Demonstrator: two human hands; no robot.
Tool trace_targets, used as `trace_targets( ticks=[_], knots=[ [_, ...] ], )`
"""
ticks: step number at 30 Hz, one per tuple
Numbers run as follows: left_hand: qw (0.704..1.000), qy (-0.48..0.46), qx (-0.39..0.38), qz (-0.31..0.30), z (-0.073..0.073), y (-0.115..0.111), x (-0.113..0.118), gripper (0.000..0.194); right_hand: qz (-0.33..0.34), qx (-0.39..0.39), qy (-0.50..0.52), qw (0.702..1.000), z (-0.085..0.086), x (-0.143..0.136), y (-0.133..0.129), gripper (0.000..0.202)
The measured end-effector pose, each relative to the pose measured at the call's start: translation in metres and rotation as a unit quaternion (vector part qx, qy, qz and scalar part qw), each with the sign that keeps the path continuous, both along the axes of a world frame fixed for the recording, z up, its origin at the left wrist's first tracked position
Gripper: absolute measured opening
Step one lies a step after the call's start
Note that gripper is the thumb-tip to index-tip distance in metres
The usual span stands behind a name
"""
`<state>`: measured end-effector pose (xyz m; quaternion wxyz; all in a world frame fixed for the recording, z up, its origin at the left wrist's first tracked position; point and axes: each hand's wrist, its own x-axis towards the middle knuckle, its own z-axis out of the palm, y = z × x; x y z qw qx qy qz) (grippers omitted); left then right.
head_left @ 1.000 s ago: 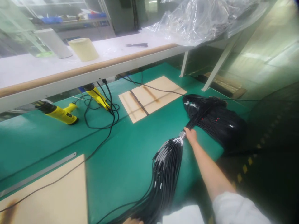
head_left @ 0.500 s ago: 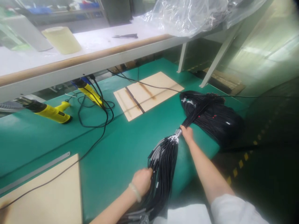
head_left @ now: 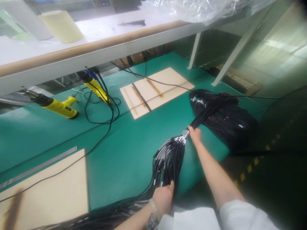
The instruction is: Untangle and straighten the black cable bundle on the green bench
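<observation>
A thick bundle of black cables (head_left: 169,156), with grey and white sleeves on many strands, fans out over the front edge of the green mat. My right hand (head_left: 195,135) is closed round its narrow part, just behind a cluster of white tips. Lower down, my left hand (head_left: 163,198) is closed on strands of the same cables, its fingers partly hidden. Loose lengths trail leftward beneath my left forearm. Beyond my right hand the bundle runs onto a large pile of black cables (head_left: 220,118) with small red marks.
Two yellow heat guns (head_left: 61,108) with looping cords lie at the left. A scorched wooden board (head_left: 157,92) lies at the back, another pale board (head_left: 59,188) at front left, beside a steel ruler (head_left: 40,167). A white shelf (head_left: 103,43) spans the back.
My left hand has moved right and down, across the hanging strands. More cables now spread leftward over the mat's front edge. My right hand keeps its hold, and the view has tilted down slightly.
</observation>
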<state>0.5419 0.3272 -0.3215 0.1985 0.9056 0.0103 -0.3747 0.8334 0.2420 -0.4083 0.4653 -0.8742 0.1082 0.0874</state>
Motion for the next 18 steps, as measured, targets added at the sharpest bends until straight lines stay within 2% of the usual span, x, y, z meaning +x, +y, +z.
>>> trace_targets(
  ticks=[4, 7, 9, 13, 18],
  knots=[
    [0.995, -0.061, 0.013, 0.077, -0.001, 0.014, 0.006, 0.034, 0.004, -0.001, -0.001, 1.0, 0.003, -0.001, 0.0, 0.031],
    [0.976, -0.113, 0.038, 0.184, -0.005, 0.02, 0.009, 0.035, 0.006, 0.0, -0.003, 1.0, 0.004, -0.001, 0.0, 0.031],
    [0.966, -0.12, 0.042, 0.227, -0.011, 0.02, 0.009, 0.041, 0.006, 0.001, -0.005, 1.0, 0.003, -0.001, 0.0, 0.031],
    [0.977, -0.08, 0.02, 0.198, -0.018, 0.012, 0.011, 0.05, 0.006, 0.001, -0.007, 1.0, 0.001, -0.001, 0.0, 0.032],
    [0.985, -0.065, 0.023, 0.155, -0.017, 0.01, 0.015, 0.053, 0.007, -0.001, -0.007, 1.0, -0.001, 0.0, -0.001, 0.031]
  ],
)
